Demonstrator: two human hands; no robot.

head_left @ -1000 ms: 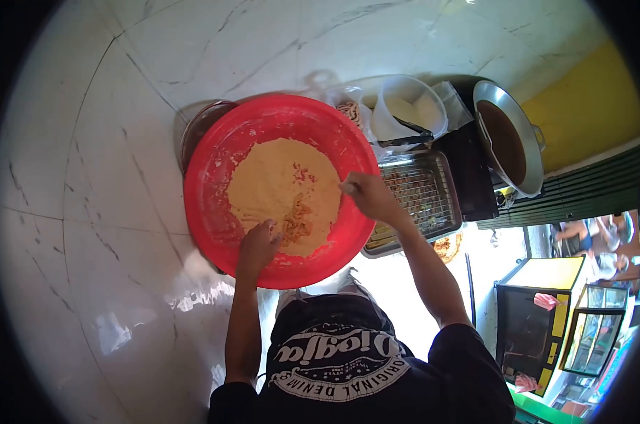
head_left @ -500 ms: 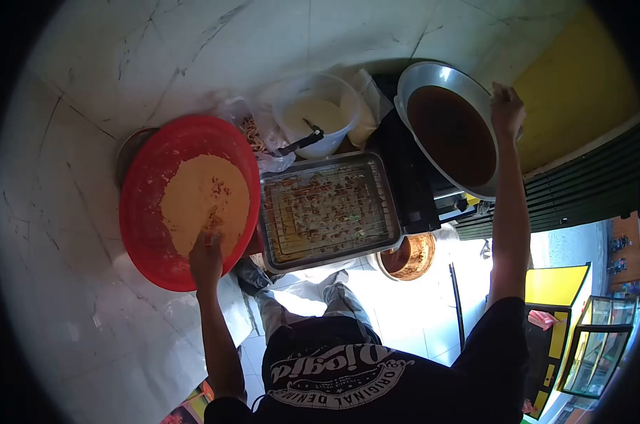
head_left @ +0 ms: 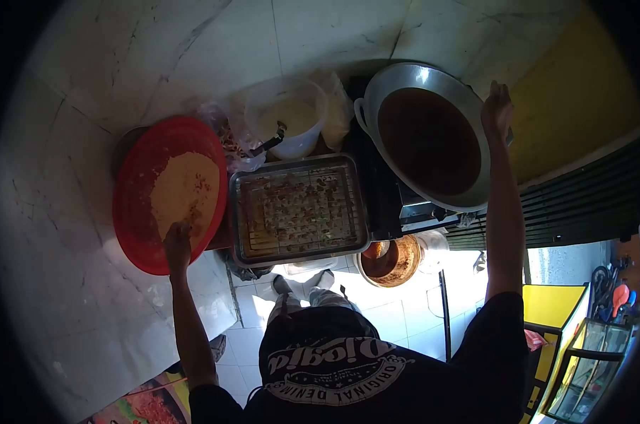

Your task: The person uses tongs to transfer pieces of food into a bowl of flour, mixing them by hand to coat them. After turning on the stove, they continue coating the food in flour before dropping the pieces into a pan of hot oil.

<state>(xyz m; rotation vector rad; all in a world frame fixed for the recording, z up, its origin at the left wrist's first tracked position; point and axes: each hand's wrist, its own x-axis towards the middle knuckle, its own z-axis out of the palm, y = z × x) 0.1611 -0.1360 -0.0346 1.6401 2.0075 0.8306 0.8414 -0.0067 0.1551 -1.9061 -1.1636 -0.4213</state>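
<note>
My left hand (head_left: 178, 244) is closed, with its fingertips at the pale flour (head_left: 178, 191) in a red basin (head_left: 132, 198). Small brown bits lie on the flour beside the fingers; what the hand grips is too small to make out. Over the right rim of a large metal wok (head_left: 398, 79) is my right hand (head_left: 498, 109), its fingers bent together, with nothing clearly visible in them. Dark brown liquid (head_left: 429, 141) fills much of the wok. Between the two vessels lies a metal tray with a wire rack (head_left: 299, 212), dotted with small bits.
Behind the tray are a clear tub of pale batter (head_left: 288, 116) with a black-handled tool (head_left: 269, 141), a plastic bag of brown pieces (head_left: 231, 145) and another bag (head_left: 336, 116). A round pot (head_left: 398, 261) is below the stove (head_left: 381, 184).
The view has shifted, so basin, tray and wok appear further left. My left hand is still at the flour, and my right hand remains by the wok's right rim.
</note>
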